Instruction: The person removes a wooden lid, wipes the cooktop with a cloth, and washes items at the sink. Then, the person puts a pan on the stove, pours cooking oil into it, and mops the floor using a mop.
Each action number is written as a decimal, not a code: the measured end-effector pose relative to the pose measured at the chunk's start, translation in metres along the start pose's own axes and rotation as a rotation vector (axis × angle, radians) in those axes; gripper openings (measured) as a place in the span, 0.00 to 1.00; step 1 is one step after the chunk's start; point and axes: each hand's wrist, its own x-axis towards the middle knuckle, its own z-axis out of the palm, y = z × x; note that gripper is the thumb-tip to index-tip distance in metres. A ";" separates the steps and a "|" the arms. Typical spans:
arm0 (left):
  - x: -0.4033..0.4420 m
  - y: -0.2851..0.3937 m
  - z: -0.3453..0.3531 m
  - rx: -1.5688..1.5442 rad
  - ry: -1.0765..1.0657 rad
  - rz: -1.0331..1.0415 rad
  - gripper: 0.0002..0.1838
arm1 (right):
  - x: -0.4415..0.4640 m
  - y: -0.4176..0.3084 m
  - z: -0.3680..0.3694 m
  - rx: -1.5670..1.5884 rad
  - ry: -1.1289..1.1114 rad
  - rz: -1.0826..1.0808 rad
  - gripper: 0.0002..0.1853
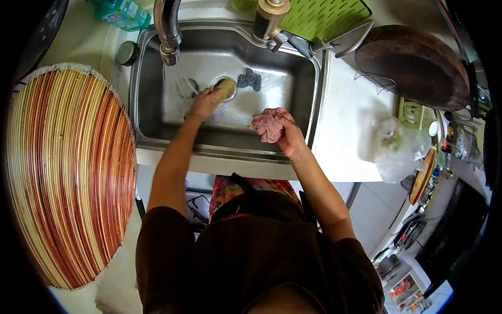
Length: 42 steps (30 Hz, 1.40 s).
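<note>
Over the steel sink (282, 104), my left hand (203, 105) is closed around a yellowish-brown oblong scrubber (225, 90), which lies over the drain. I cannot make out exactly what kind of scrubber it is. A crumpled pink cloth (269, 125) is gripped in my right hand (290, 137) near the sink's front right side. Water streams from the faucet (170, 52) close to my left hand. Right of the drain, a dark grey mesh scourer (250, 79) lies on the sink floor.
A large striped round woven mat (70, 178) stands at the left. Behind the sink are a green soap bottle (123, 14), a small lidded jar (127, 53) and a green drying mat (327, 18). On the right are a round brown board (413, 67) and a plastic bag (400, 149).
</note>
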 end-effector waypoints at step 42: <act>0.065 0.051 0.048 0.322 0.085 -0.111 0.12 | -0.014 0.003 0.038 -0.030 0.030 -0.013 0.13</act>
